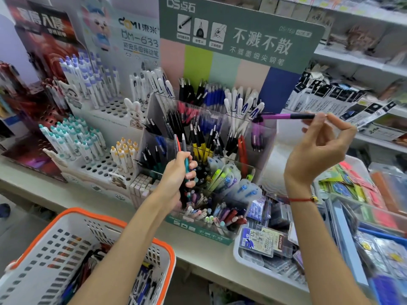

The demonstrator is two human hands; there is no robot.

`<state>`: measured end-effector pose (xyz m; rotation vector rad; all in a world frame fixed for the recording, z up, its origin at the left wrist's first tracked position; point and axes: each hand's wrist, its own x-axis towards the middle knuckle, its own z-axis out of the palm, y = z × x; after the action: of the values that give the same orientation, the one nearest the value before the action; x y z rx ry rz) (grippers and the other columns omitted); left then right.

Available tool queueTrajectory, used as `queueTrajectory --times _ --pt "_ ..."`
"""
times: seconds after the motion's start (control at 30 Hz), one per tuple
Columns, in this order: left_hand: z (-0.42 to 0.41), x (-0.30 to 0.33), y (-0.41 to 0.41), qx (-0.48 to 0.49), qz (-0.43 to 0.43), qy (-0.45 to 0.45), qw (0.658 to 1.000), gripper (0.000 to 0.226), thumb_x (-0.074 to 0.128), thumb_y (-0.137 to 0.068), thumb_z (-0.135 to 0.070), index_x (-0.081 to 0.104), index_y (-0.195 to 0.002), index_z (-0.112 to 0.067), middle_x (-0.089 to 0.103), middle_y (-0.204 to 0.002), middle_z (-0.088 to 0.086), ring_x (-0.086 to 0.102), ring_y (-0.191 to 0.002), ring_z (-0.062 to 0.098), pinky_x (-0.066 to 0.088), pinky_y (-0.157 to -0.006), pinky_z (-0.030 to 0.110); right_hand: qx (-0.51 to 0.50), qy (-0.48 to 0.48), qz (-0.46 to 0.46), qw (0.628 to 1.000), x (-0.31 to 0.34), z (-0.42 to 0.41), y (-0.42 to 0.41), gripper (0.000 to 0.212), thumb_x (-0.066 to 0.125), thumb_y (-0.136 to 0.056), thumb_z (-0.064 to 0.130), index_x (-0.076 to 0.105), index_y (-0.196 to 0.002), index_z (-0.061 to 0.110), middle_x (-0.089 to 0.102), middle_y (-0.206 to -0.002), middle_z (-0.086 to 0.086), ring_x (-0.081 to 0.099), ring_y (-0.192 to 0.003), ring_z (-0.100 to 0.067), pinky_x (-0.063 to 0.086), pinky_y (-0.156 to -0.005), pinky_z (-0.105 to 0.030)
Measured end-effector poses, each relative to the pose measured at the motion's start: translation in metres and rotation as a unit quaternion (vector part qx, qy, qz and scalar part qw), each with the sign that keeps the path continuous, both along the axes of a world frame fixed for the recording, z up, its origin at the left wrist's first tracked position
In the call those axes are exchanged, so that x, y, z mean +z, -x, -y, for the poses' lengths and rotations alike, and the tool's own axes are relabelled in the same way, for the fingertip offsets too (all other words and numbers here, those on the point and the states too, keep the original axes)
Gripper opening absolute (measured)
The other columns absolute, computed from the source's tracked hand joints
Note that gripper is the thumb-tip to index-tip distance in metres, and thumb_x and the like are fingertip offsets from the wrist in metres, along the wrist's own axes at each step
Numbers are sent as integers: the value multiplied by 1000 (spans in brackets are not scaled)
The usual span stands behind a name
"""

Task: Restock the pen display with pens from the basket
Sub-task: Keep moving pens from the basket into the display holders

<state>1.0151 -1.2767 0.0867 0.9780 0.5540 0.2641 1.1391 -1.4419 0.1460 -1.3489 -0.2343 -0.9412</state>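
Item: purple pen (286, 116), which we pinch at its right end in our right hand (323, 146). Its long axis lies level, tip pointing left toward the clear pen display (267, 128), above the compartment of matching purple pens (256, 134). Our left hand (180, 172) grips a bundle of pens (184, 150) upright at the display's front. Basket (163, 245) sits below left, more pens inside.
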Motion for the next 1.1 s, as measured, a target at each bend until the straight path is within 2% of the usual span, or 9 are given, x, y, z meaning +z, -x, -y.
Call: queueTrajectory --times 0.17,0.23,0.33,0.43,0.6,0.67,0.77,0.93,1.1 --pt "12 1 -8 -40 -8 -5 999 23 37 -100 -18 41 -78 -16 39 -58 -7 28 -40 5 22 -36 15 -37 41 60 997 12 12 -19 13 58 -97 25 46 -96 30 72 -92 -11 72 -81 -13 59 -73 -28" --pt "15 0 -10 -62 -5 0 998 24 36 -101 -17 40 -77 -16 39 -59 -6 27 -39 5 23 -36 15 -34 137 54 988 10 8 -28 6 57 -98 28 52 -96 25 70 -91 -2 71 -79 -10 57 -71 -22" --pt "20 -3 -13 -95 -4 -2 995 25 34 -102 -18 39 -77 -16 39 -59 -6 26 -39 5 26 -35 16 -28 270 14 962 4 -4 -37 24 57 -97 31 63 -100 7 73 -86 2 65 -69 -6 49 -62 -11" --pt "24 -3 -18 -113 -7 12 994 26 35 -102 -18 40 -76 -16 39 -60 -6 27 -39 5 26 -35 16 -20 359 -4 933 5 -12 -41 22 58 -96 32 67 -101 12 75 -85 -1 65 -65 -13 42 -57 -20" --pt "30 2 -24 -130 -5 13 991 23 36 -102 -19 44 -81 -16 43 -59 -7 32 -40 5 27 -36 16 4 506 -82 859 2 -15 -53 28 59 -96 24 66 -123 25 70 -108 -4 56 -104 -25 40 -76 -27" --pt "31 4 -23 -144 1 4 990 22 37 -104 -22 51 -88 -14 46 -60 -8 35 -41 5 30 -38 16 -10 489 -71 869 1 -15 -49 36 63 -92 20 63 -128 22 63 -110 -5 50 -103 -22 34 -79 -20" --pt "28 0 -21 -183 40 -50 981 27 40 -104 -32 60 -116 -18 48 -66 -9 39 -48 4 35 -45 17 24 415 -50 908 -5 -16 -23 26 65 -91 19 65 -116 16 59 -91 2 50 -78 -8 36 -66 -14" --pt "27 -4 -17 -213 27 -58 975 30 41 -102 -37 64 -111 -21 37 -61 -10 27 -46 3 22 -40 15 341 386 -290 806 -19 -21 15 14 63 -93 37 73 -90 28 73 -87 7 65 -72 7 48 -69 -12" --pt "25 -6 -12 -164 4 -37 986 29 37 -103 -30 57 -99 -10 50 -58 -8 39 -44 3 25 -36 14 405 293 -298 813 -26 -23 24 13 62 -94 24 75 -95 21 73 -85 4 62 -66 6 48 -63 -11"
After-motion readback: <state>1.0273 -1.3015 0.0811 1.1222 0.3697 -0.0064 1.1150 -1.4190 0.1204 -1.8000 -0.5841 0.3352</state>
